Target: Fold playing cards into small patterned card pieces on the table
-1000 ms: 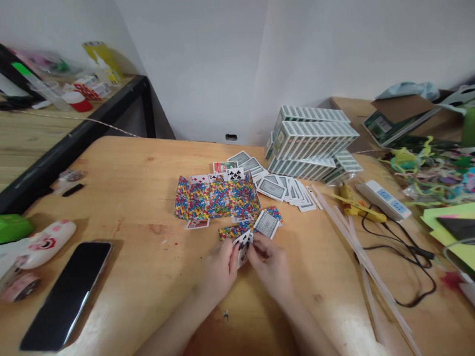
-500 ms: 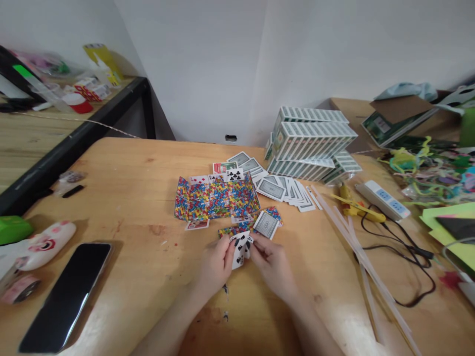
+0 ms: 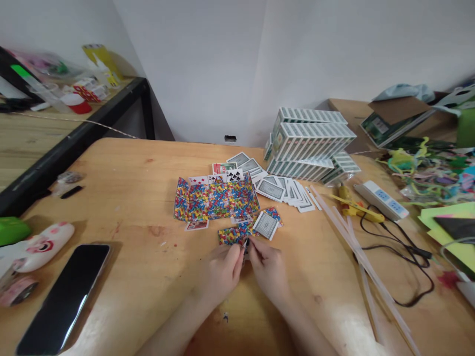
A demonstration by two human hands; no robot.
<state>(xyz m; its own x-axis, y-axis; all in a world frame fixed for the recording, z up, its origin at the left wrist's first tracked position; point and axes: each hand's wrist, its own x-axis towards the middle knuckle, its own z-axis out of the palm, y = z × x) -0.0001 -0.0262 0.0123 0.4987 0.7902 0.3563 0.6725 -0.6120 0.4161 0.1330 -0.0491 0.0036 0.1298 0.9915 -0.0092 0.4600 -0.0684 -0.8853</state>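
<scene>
My left hand [image 3: 218,271] and my right hand [image 3: 269,267] meet low over the table, fingers pinched on playing cards [image 3: 245,244] that show mostly edge-on between them. Just beyond my fingertips lies a strip with a multicoloured pattern [image 3: 232,234]. A grey-backed card [image 3: 265,226] overlaps another patterned piece at its right. Farther back, a folded patterned panel structure [image 3: 218,201] stands with cards tucked behind its back wall. A picture card [image 3: 197,225] pokes out at its front left.
Loose grey-backed cards [image 3: 272,189] spread toward stacked card boxes [image 3: 315,141]. On the right lie clear glue sticks [image 3: 356,247], a yellow glue gun [image 3: 358,210], a power strip [image 3: 382,200] and black cable. A phone [image 3: 65,296] rests at the left.
The held cards, whose faces showed half a second ago, are now turned edge-on and mostly covered by my fingers. Both hands have drawn closer together.
</scene>
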